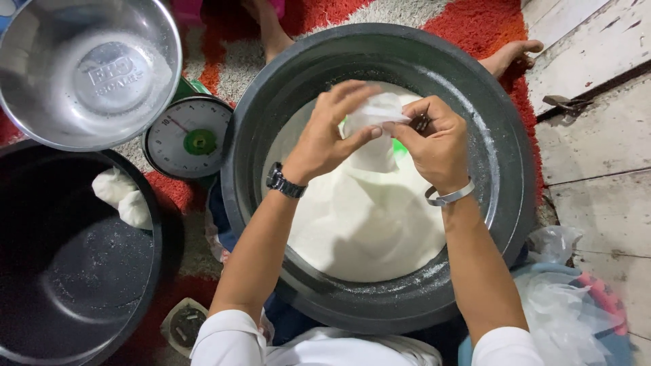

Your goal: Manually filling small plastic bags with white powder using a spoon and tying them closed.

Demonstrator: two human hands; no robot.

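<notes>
I hold a small see-through plastic bag of white powder (pixel 376 132) between my hands. Two tied white bags (pixel 123 198) sit at nine o'clock. Crinkly empty bags (pixel 566 308) lie at four o'clock.

The steel bowl (pixel 88 68) and black tub (pixel 68 257) were cut off by the frame edge; the hands hid the bag's (pixel 376 132) mouth.

Home floor used for food packing: red-and-grey woven rug (pixel 475 27), worn pale floorboards (pixel 597 135), round-dial kitchen scale (pixel 190 137), large dark plastic basin (pixel 508 156) of white powder (pixel 366 224), steel bowl (pixel 88 68).
</notes>
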